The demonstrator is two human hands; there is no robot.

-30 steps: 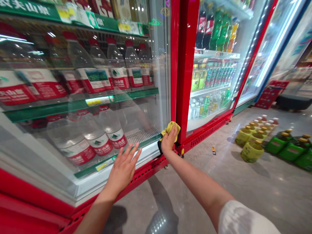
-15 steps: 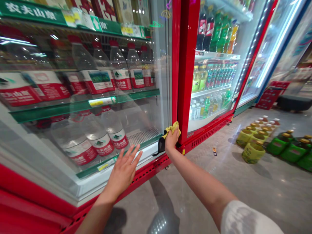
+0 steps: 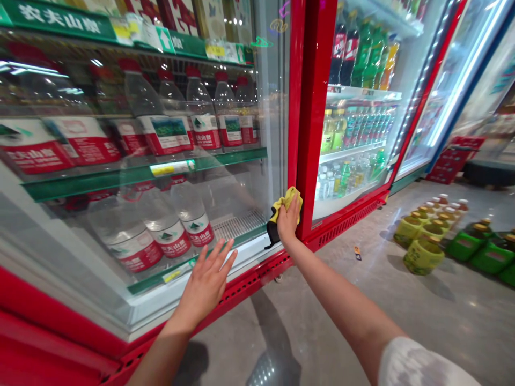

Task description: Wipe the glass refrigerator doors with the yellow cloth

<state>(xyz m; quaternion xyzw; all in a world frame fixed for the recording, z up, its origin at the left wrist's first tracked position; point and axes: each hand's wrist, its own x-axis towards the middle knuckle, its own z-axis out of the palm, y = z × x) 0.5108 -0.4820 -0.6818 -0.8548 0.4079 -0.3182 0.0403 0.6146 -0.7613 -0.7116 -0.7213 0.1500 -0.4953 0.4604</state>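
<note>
Head view: I see a crumpled yellow-and-black cloth [image 3: 287,198] held under the right hand [image 3: 288,221], which hides part of it; the left hand [image 3: 207,280] is spread wide, contact with the glass [image 3: 235,185] unclear.

R hand [image 3: 287,221] w/ yel/blk cloth [image 3: 290,198] at red fridge door frame [image 3: 296,112], L hand [image 3: 206,281] nearby

We're in a shop, no doubt about it: big clear bottles [image 3: 205,131] line the front edge of a green-trimmed shelf [image 3: 229,156], a yellow-and-white label [image 3: 163,170] on that edge, inside a red-framed cooler [image 3: 295,107]! Next door, a second cooler [image 3: 322,96] shows rows of coloured drinks [image 3: 364,53], and bottle packs [image 3: 424,257] stand on the shiny floor [image 3: 462,316] near its lower right corner.
</note>
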